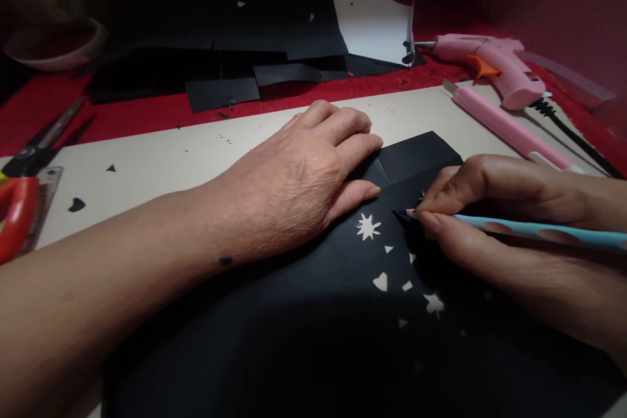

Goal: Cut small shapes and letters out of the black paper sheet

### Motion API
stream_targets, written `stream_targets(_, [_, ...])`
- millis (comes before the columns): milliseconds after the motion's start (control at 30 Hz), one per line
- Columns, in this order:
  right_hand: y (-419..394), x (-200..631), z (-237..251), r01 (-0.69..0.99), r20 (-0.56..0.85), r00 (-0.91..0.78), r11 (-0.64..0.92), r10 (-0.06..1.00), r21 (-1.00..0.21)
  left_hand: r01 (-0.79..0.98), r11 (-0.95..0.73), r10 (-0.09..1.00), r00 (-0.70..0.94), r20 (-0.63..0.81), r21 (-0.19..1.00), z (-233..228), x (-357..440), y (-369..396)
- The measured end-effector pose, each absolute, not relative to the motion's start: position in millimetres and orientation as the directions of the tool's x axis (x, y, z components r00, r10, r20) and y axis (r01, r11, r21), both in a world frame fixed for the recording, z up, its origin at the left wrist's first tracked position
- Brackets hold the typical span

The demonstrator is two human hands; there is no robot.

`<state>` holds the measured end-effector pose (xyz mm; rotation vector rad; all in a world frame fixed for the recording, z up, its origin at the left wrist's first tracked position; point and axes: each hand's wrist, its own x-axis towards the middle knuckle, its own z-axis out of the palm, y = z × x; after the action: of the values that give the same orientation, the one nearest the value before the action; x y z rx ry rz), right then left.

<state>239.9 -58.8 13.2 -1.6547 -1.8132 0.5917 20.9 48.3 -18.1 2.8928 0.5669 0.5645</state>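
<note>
A large sheet of black card (304, 313) lies before me, with cut-out shapes showing light through it. Among them are a spiky star (368, 227), a heart (381, 282) and another star (434, 304). Palm down, my left hand (326, 150) rests on the card's upper part, thumb apart from the loosely bent fingers and holding nothing. My right hand (455, 209) pinches a light blue pencil (519, 228) near its dark point. The pencil tip is at the card, right of my left thumb and above the spiky star. A folded flap (418, 157) extends at the card's top.
A pink utility knife (509, 127) and a pink glue gun (482, 62) lie at the right. Scissors (22, 202) with red handles are at the left, near black scraps (77, 204). Black paper pieces (223, 93), a white sheet (375, 26) and a bowl (56, 52) sit behind.
</note>
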Motion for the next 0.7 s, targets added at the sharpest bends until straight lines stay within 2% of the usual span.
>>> stream_targets(167, [-59.7,242.6,11.6,0.744,0.155,-0.021,0.119,0.988,-0.657,0.336,-0.918,0.391,0.857,0.336,0.211,-17.5,20.5,47.9])
stream_targets(367, [-60.7,242.0,13.6,0.716,0.14,-0.019,0.111,0.99,-0.689,0.342,-0.912,0.402,0.856,0.324,0.227,-17.4,21.5,49.1])
stream_targets(700, [-61.1,238.9,16.7,0.733,0.112,0.005,0.073,0.994,-0.676,0.35,-0.907,0.412,0.856,0.313,0.236,-16.0,21.4,48.3])
